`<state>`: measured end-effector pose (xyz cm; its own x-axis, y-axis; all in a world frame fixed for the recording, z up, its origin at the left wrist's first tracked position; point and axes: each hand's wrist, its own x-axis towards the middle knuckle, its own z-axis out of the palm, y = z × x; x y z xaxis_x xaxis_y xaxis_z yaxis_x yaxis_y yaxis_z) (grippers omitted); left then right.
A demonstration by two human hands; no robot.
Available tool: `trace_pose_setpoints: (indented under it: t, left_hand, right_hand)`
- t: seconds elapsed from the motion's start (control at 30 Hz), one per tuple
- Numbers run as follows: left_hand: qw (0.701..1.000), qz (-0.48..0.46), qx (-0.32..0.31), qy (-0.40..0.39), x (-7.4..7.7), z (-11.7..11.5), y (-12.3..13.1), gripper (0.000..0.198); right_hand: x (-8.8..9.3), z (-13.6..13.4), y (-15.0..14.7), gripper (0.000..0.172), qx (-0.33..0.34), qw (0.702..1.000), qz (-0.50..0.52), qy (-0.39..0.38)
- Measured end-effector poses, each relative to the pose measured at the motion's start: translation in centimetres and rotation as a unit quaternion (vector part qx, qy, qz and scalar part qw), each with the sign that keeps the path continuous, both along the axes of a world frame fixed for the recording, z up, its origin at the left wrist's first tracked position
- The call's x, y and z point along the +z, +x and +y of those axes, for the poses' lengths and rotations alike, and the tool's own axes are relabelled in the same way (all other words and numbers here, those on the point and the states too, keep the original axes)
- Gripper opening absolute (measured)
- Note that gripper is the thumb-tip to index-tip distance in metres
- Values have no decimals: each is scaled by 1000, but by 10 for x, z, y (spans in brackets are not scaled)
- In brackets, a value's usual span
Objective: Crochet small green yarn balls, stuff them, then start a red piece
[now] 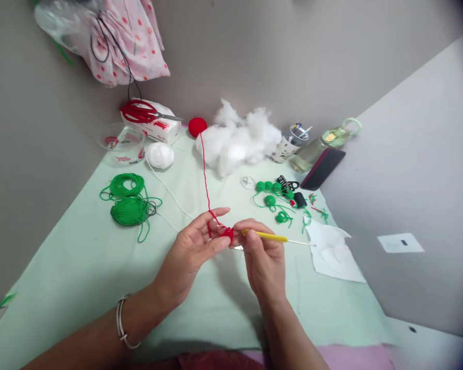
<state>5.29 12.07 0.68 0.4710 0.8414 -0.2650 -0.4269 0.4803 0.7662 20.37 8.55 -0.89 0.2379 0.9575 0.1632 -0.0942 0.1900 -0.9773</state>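
Between the thumb and fingers of my left hand (191,250) is a small red crochet piece (227,234). Its forefinger is raised, and red yarn (205,174) runs over it from a red yarn ball (197,127) at the back of the table. My right hand (265,259) grips a crochet hook (268,236) with a yellow handle, its far metal end pointing right. The hook's working end is at the red piece, partly hidden by fingers. Both hands nearly meet above the middle of the table.
Green yarn (129,210) and a white yarn ball (160,155) lie left. Behind are red scissors (141,111) on a box and white stuffing (239,139). Small green crochet pieces (270,200), a phone (323,168), a bottle (304,156) and white paper (334,252) are right.
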Motion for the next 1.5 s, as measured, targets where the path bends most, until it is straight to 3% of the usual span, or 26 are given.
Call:
trace_pose_setpoints:
  t: [0.2,0.33,0.47,0.77,1.13,1.3,1.4,1.5]
  left_hand:
    - [1000,-9,-5,-6,-4,1,1,55]
    - [999,-25,-3,-22,-3,3,1,58]
    - [999,-34,3,-37,-1,2,2,55]
    - [995,-68,-1,-78,0,2,4,51]
    - [989,-95,-13,-108,-1,7,-2,41]
    - [991,-84,-21,-101,-4,9,-2,36]
    - [999,-30,12,-38,-5,5,1,41]
    - [1000,-5,25,-4,-6,0,5,48]
  right_hand:
    - [-2,-1,2,19,9,1000,-2,-22]
    - [-1,-1,1,14,-7,999,-21,32]
    - [2,-3,-3,17,-56,989,-101,90]
    - [6,-8,-6,23,-94,972,-176,124]
    - [4,-4,0,18,-106,986,-83,101]
    - [8,-1,5,22,-36,999,27,30]
    - [9,-3,1,19,4,996,-83,42]
    - [6,-8,-7,28,-94,938,-306,137]
